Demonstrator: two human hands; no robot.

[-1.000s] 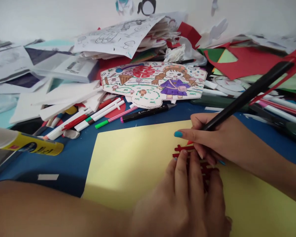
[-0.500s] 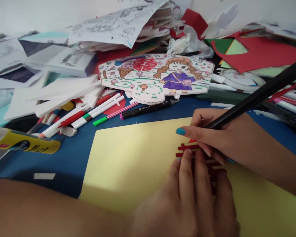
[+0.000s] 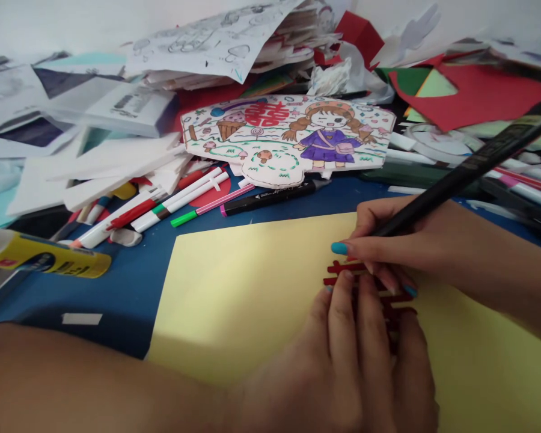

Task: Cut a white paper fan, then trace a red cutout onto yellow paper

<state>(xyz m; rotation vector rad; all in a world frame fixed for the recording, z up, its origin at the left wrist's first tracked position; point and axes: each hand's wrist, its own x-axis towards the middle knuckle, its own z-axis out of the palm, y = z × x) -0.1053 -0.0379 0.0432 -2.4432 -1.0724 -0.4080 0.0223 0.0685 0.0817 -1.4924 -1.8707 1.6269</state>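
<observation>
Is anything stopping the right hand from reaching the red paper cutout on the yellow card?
Nothing visible does. The right hand sits directly over the red paper cutout, its fingers on or just above it. The left hand covers the cutout's lower part, not the upper.

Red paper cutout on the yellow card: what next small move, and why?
Probably press the red paper cutout with the left hand while the right hand runs the black marker along its edge: left fingers lie across it on the yellow card, and the marker is held just above.

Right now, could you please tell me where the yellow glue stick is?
The yellow glue stick lies at the head view's far left, on the blue mat, just below the white markers.
</observation>
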